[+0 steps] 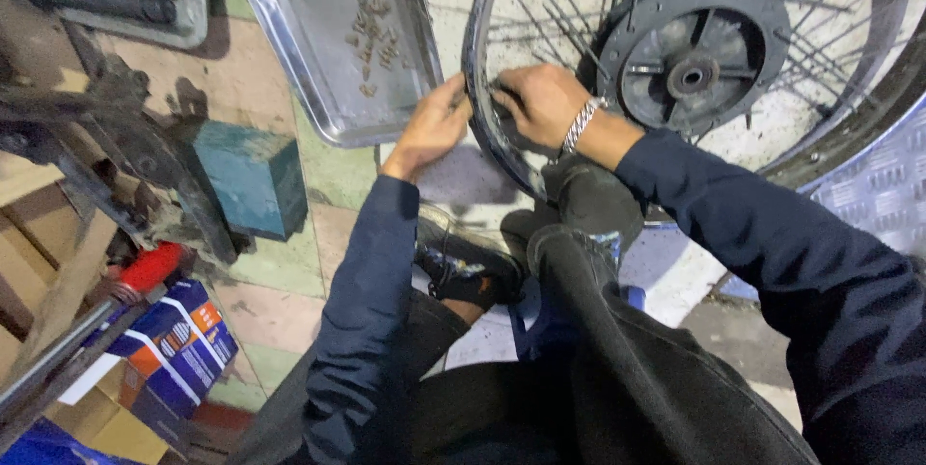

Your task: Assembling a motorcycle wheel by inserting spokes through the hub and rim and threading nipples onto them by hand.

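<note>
Showing a spoked wheel (540, 2) standing on the floor before the seated person, a metal tray (318, 50) just beside it; left hand (431, 127) and right hand (540, 103) curl closed on its rim (479, 123).

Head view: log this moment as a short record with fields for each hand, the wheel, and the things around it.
left hand: grips the outer edge of the wheel rim
right hand: on the rim's inner side by the spokes, wearing a metal bracelet
wheel: spoked, dark hub in the middle, standing on edge on the floor
metal tray: left of the wheel, small brownish parts in it
green block: on the tiled floor
boxes: blue and orange, lower left
</note>
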